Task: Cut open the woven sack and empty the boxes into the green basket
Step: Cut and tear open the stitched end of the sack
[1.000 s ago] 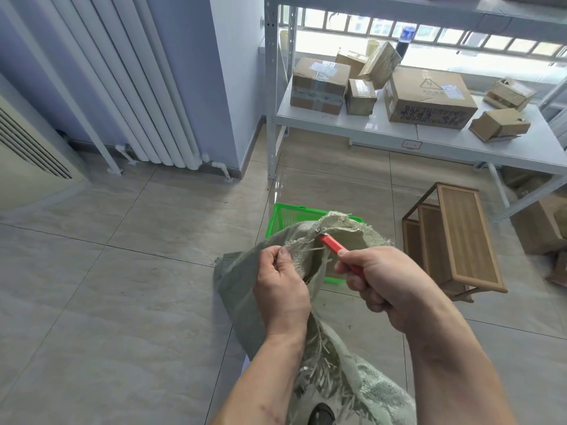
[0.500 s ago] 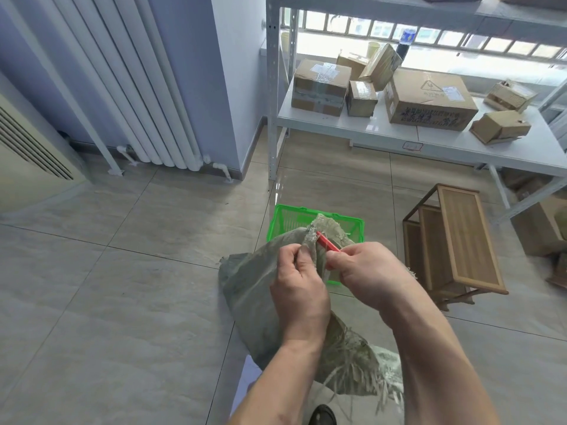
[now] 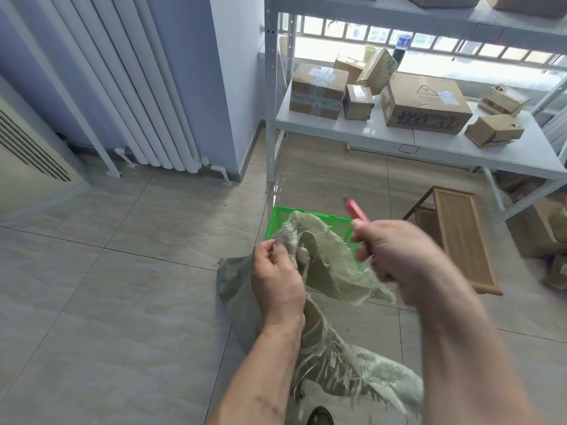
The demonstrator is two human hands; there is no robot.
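A grey-green woven sack (image 3: 331,271) with frayed edges hangs in front of me, its top raised over the green basket (image 3: 277,217) on the floor. My left hand (image 3: 276,271) pinches the sack's upper edge. My right hand (image 3: 395,256) grips a red utility knife (image 3: 357,211), which points up and away, clear of the sack. The hand is blurred. The sack hides most of the basket, and no boxes show inside either.
A wooden stool (image 3: 457,240) stands right of the basket. A white metal shelf (image 3: 383,139) behind it carries several cardboard boxes (image 3: 426,102). A white radiator (image 3: 138,87) lines the left wall. More boxes (image 3: 543,228) sit on the floor at far right.
My right hand has pulled the red knife up and to the right, out of the sack's top. The sack's mouth now hangs looser, and my left hand keeps its hold.
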